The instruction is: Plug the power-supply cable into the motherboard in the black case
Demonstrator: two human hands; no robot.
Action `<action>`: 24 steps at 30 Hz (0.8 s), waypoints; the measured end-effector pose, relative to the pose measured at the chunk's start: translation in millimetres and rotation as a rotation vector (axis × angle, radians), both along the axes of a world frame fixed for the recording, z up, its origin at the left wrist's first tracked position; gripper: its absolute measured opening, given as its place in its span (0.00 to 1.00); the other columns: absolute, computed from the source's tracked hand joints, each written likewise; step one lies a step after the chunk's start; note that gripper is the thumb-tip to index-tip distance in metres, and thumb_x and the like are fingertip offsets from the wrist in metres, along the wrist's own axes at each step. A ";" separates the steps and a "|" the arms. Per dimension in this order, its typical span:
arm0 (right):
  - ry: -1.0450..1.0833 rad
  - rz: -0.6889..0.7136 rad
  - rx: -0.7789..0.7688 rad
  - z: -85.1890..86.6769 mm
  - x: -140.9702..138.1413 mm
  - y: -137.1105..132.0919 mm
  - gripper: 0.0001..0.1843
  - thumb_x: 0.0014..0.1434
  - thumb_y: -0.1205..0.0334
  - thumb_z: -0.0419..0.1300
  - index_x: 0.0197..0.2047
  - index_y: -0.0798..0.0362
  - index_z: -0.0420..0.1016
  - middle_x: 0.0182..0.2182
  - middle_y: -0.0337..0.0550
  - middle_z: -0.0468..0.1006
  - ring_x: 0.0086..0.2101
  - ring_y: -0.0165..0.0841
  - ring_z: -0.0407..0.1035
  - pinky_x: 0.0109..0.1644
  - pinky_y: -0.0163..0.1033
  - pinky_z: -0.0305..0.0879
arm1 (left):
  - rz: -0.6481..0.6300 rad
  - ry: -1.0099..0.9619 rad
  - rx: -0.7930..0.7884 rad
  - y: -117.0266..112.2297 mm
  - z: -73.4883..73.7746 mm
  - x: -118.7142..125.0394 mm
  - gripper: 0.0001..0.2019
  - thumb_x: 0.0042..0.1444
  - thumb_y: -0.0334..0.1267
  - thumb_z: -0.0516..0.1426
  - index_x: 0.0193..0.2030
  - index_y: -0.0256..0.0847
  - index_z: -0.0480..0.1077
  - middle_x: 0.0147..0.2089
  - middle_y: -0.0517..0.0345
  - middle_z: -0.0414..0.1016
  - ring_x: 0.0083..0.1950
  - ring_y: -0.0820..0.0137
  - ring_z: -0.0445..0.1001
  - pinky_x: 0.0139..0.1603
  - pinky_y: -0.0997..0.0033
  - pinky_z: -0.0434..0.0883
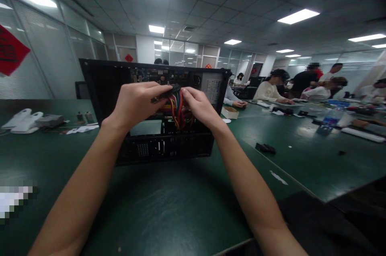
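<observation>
An open black computer case (169, 149) stands on the green table in front of me. At its opening, my left hand (140, 97) is closed on a black multi-pin power connector (174, 88), thumb and fingers pinching it. My right hand (197, 105) is closed too, gripping the bundle of coloured power cables (177, 109) just below the connector. The red, yellow, black and green wires hang down inside the case. A power supply with a pale label (212, 85) sits at the case's upper right. Part of the circuit board (163, 76) shows behind my hands; the rest is hidden.
On the green table (169, 203), white plastic bags (24, 121) and a grey box (50, 121) lie at left. A small carton (229, 112), a black object (265, 148) and a water bottle (331, 117) are to the right. Several people sit or stand beyond.
</observation>
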State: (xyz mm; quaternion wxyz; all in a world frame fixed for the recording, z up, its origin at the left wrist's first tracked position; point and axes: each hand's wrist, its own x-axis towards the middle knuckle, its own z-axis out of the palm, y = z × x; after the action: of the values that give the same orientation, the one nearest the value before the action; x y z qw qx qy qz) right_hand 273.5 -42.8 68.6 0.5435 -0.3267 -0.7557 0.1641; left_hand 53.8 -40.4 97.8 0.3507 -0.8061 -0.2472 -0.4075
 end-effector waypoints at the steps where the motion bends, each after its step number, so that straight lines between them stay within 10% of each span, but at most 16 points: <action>1: -0.022 -0.094 0.127 -0.7 -0.4 0.4 0.17 0.72 0.51 0.50 0.51 0.53 0.73 0.41 0.45 0.75 0.41 0.34 0.72 0.47 0.41 0.73 | 0.002 -0.011 -0.001 0.1 0.8 -1.2 0.16 0.64 0.43 0.60 0.57 0.50 0.76 0.48 0.60 0.83 0.43 0.69 0.80 0.37 0.71 0.72; 5: -0.279 -0.373 0.580 -5.1 -3.2 -0.6 0.20 0.69 0.67 0.52 0.63 0.51 0.67 0.59 0.52 0.68 0.59 0.41 0.64 0.65 0.51 0.65 | -0.018 -0.020 -0.042 0.8 2.3 -3.4 0.15 0.66 0.45 0.57 0.57 0.49 0.76 0.49 0.59 0.83 0.45 0.68 0.80 0.40 0.70 0.73; 9: -0.424 -0.462 0.676 -15.0 -9.1 4.1 0.19 0.70 0.71 0.48 0.60 0.53 0.70 0.57 0.53 0.69 0.60 0.41 0.62 0.66 0.51 0.64 | -0.017 0.028 -0.070 9.9 -3.8 -0.3 0.15 0.66 0.44 0.58 0.57 0.48 0.77 0.48 0.57 0.83 0.45 0.67 0.81 0.37 0.71 0.73; 24: -0.771 -0.624 -0.097 -72.3 1.1 66.1 0.15 0.65 0.69 0.54 0.53 0.57 0.73 0.52 0.52 0.77 0.54 0.39 0.70 0.56 0.39 0.65 | 0.289 0.316 -0.557 96.9 -78.4 6.8 0.21 0.71 0.43 0.45 0.62 0.45 0.73 0.61 0.51 0.76 0.61 0.58 0.75 0.56 0.63 0.72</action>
State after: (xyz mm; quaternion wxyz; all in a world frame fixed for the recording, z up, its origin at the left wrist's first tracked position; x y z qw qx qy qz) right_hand 274.5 23.4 -3.7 0.2319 -0.5990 -0.7594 -0.1039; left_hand 60.6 56.5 19.4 0.2051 -0.8807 -0.4031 -0.1407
